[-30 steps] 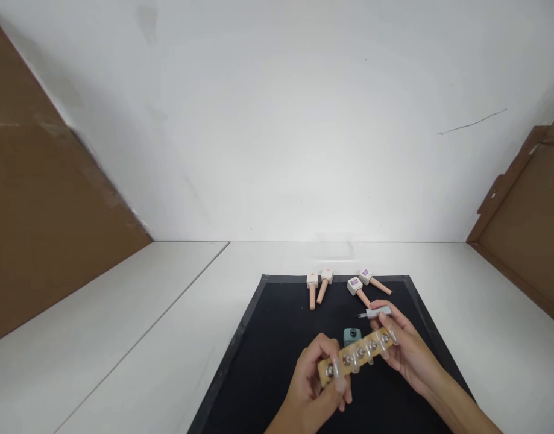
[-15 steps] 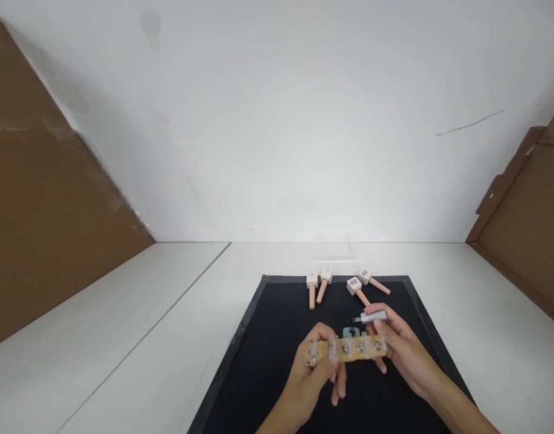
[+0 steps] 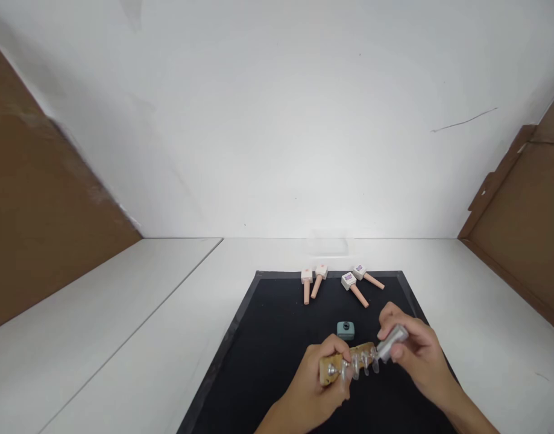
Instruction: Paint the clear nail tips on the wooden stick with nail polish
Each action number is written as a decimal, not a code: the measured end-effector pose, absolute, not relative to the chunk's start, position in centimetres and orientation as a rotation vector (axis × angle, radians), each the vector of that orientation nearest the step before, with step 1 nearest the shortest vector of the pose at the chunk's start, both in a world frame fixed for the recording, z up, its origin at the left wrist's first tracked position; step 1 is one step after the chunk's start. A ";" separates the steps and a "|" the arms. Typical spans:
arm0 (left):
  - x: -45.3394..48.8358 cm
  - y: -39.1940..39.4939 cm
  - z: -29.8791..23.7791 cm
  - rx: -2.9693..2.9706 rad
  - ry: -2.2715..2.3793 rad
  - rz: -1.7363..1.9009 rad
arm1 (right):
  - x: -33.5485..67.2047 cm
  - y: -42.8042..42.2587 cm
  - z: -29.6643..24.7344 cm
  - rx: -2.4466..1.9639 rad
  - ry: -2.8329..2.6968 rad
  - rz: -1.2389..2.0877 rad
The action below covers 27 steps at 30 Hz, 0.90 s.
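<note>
My left hand (image 3: 311, 386) is closed around a tan nail-tip display stand (image 3: 362, 348) that carries a row of clear false nails (image 3: 366, 363). In my right hand (image 3: 424, 358) a silver nail polish brush (image 3: 395, 339) is pinched by its cap, its bristle end at the right end of the row. Whether the bristles touch a nail I cannot tell, since that spot is small and blurred. Just beyond the stand, an uncapped teal nail polish bottle (image 3: 345, 331) stands upright on the black mat (image 3: 277, 337).
Several white bottles with peach handles lie along the mat's far edge, among them a left one (image 3: 306, 276) and a purple-labelled one (image 3: 349, 281). Behind them is a clear plastic tray (image 3: 328, 246) by the white wall. Cardboard panels (image 3: 46, 199) flank the table.
My right hand has turned the brush and brought it down to the stand's right end. The stand has tilted and swung lower, leaving the teal bottle in fuller view.
</note>
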State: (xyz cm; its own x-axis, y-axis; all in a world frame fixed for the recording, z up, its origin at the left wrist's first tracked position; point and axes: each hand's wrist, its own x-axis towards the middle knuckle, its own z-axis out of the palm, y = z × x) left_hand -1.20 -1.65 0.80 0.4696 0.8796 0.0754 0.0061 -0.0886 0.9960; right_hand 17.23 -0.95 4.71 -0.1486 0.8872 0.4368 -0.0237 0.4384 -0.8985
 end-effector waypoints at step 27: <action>-1.0 -1.4 0.6 1.712 0.785 0.874 | 16.1 -1.0 4.8 -0.829 -1.618 0.658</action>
